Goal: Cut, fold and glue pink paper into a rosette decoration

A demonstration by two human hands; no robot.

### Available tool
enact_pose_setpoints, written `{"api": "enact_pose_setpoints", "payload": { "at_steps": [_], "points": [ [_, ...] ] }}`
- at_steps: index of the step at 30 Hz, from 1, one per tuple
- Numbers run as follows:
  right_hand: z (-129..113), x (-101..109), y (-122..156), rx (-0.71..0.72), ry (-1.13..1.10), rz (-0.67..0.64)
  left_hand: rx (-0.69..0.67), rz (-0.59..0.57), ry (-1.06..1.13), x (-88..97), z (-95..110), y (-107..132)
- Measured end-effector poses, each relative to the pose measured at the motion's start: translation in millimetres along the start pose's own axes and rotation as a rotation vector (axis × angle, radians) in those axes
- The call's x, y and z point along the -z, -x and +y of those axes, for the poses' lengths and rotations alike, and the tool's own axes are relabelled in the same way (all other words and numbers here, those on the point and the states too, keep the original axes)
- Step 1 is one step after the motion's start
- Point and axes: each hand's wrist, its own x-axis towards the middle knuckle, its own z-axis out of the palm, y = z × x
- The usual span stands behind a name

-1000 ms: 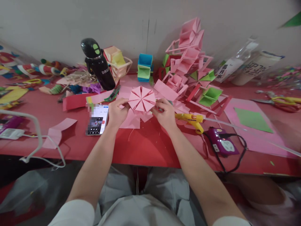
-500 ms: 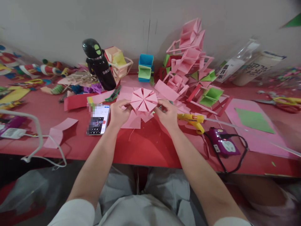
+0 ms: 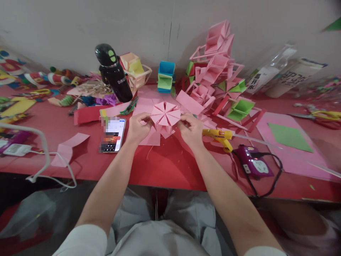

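Between my two hands is a pink folded-paper piece [image 3: 165, 115], eight-sided on top with creases meeting at its centre. My left hand [image 3: 140, 127] pinches its left edge, and my right hand [image 3: 190, 128] pinches the right edge. It is held above the red table, over pink paper sheets [image 3: 150, 138]. A phone [image 3: 114, 135] lies just left of my left hand. To the right of my right hand rests a yellow glue gun [image 3: 218, 135] with a clear glue stick at its back end. The undersides of the fingertips are partly hidden.
Behind stand a black bottle [image 3: 114, 76], a blue and green paper piece [image 3: 166, 76] and a stack of pink paper lanterns [image 3: 215, 67]. A purple power box [image 3: 255, 161] with a black cable sits right. Scissors [image 3: 319, 115] lie far right. A white cable [image 3: 44, 149] crosses the left.
The pink paper piece has tilted, so its top looks flatter and more of its near side shows. Both hands keep their hold. The whole view has shifted slightly.
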Motion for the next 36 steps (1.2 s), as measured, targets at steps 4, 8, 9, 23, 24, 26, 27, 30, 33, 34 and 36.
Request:
{"api": "enact_pose_setpoints", "payload": {
  "at_steps": [4, 8, 9, 23, 24, 26, 27, 30, 33, 34, 36],
  "points": [
    [-1.7, 0.5, 0.2, -0.008, 0.007, -0.007, -0.006, -0.036, 0.025, -0.3, -3.4, -1.4],
    [-2.4, 1.0, 0.1, 0.01, -0.004, -0.002, 0.001, -0.06, 0.081, 0.0, -4.0, -2.7],
    [-2.2, 0.9, 0.2, 0.016, -0.005, -0.004, 0.007, -0.058, 0.093, 0.1, -3.2, -2.9],
    [4.8, -1.5, 3.0, 0.103, 0.059, 0.002, 0.13, 0.096, 0.236, -0.6, -7.5, -2.7],
    [4.5, -1.4, 3.4, 0.121, 0.065, 0.008, 0.133, 0.089, 0.248, -0.8, -9.2, -2.7],
    [4.3, -1.5, 4.4, 0.154, 0.083, 0.027, 0.133, 0.056, 0.24, -1.3, -13.5, -3.3],
    [4.4, -1.5, 5.0, 0.173, 0.099, 0.041, 0.128, 0.035, 0.216, -1.4, -15.8, -3.8],
    [5.8, -1.5, 6.3, 0.223, 0.181, 0.089, 0.117, 0.01, 0.12, -0.6, -20.0, -4.8],
    [7.7, -2.3, 6.5, 0.265, 0.279, 0.103, 0.079, 0.112, 0.024, 1.8, -13.7, -2.0],
    [7.8, -2.8, 6.4, 0.28, 0.303, 0.102, 0.04, 0.142, 0.0, 2.4, -8.8, 0.1],
    [7.0, -4.4, 6.0, 0.305, 0.331, 0.097, 0.0, 0.123, 0.023, 1.6, 3.4, 5.8]
  ]
}}
